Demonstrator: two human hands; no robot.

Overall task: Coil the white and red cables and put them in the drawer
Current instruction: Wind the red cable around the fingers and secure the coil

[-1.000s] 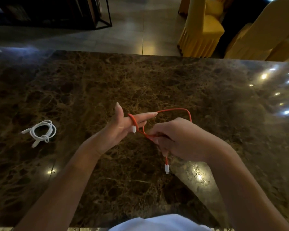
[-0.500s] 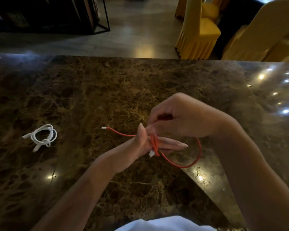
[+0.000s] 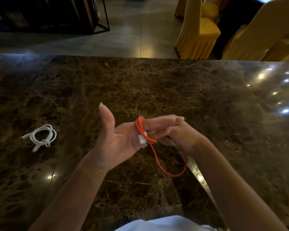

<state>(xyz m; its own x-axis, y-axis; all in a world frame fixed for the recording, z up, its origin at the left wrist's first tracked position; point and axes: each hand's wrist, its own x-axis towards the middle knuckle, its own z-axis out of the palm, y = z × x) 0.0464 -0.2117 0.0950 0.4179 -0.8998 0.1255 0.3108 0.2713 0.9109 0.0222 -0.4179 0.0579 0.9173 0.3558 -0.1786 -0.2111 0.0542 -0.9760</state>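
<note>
The red cable is wound in several turns around the outstretched fingers of my left hand, thumb raised, with its white plug lying against the fingers. A loose red loop hangs below toward the table. My right hand sits just behind the left fingers, closed on the cable's free run. The white cable lies coiled and knotted on the dark marble table at the left, apart from both hands. No drawer is in view.
Yellow-covered chairs stand beyond the table's far edge at the right. A dark metal-framed shelf stands on the floor at the back left. Ceiling lights reflect on the table's right side.
More turns of red cable sit around my left fingers. My right hand has dropped from above the left fingers to behind them, and the free end no longer trails left.
</note>
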